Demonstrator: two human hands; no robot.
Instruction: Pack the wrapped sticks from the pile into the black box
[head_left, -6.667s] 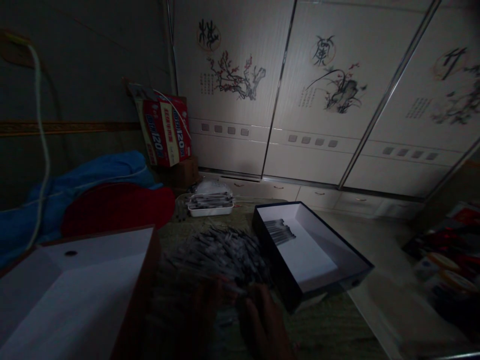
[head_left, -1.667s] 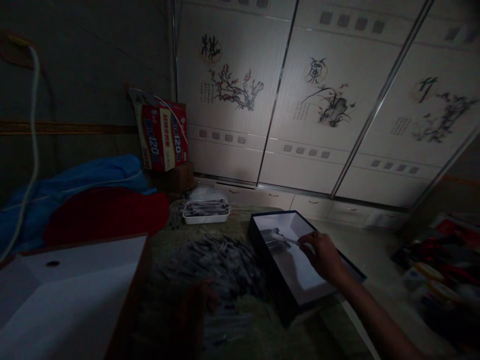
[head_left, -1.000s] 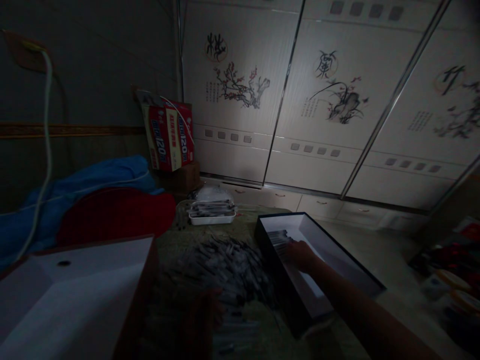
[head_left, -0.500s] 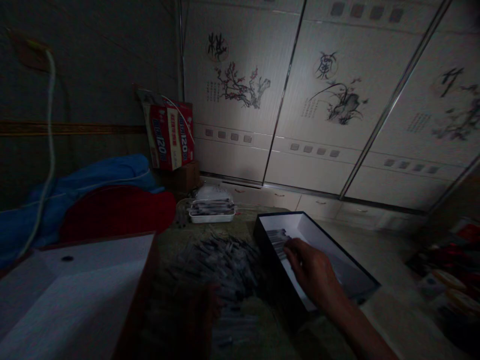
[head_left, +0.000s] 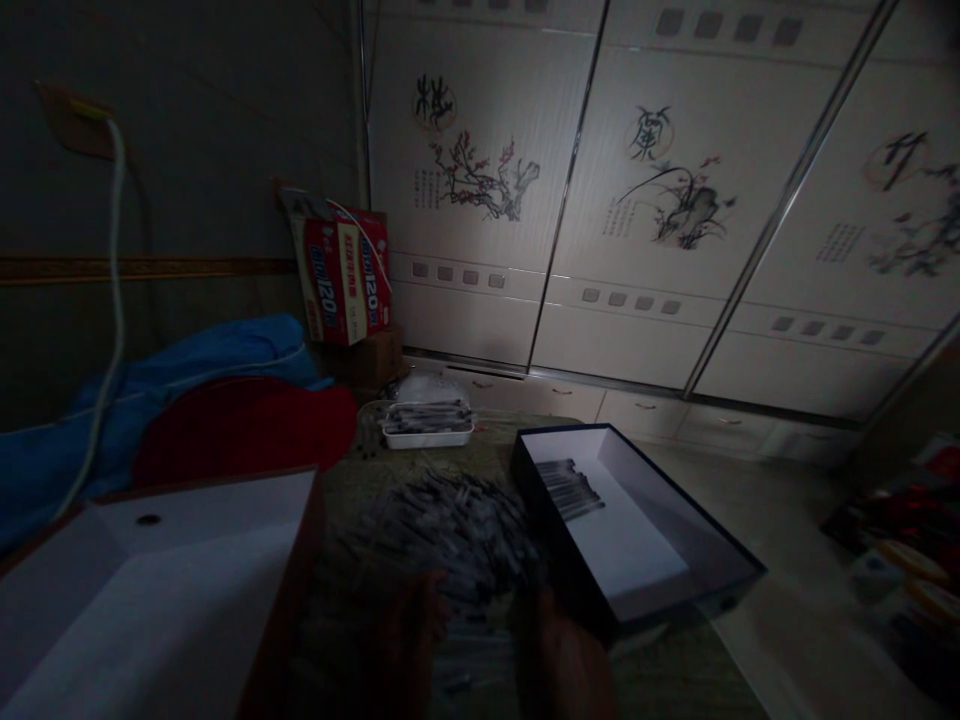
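Note:
A heap of thin, dark, pen-like sticks (head_left: 457, 525) covers the middle of the table. At its near left edge is my left hand (head_left: 412, 625), deep in shadow, so its fingers cannot be made out. My right hand (head_left: 570, 645) is low, between the heap and the dark-rimmed box (head_left: 645, 560); motion smears its fingers, and whether they hold anything cannot be told. Inside that white-lined box a row of similar sticks (head_left: 570, 490) lies side by side along the left wall. More sticks (head_left: 480, 655) lie close together in front of the heap, between my hands.
At the left stands a large open box (head_left: 217, 560) with a pale inside. A white tray (head_left: 427, 438) of sticks is at the back, near a red package (head_left: 349, 280). Blue cloth (head_left: 202, 360) and a red item (head_left: 255, 430) lie behind the left box.
My right hand has moved out of the dark-rimmed box, down and left toward the heap. The row of sticks inside the box is now uncovered. My left hand is nearly in place.

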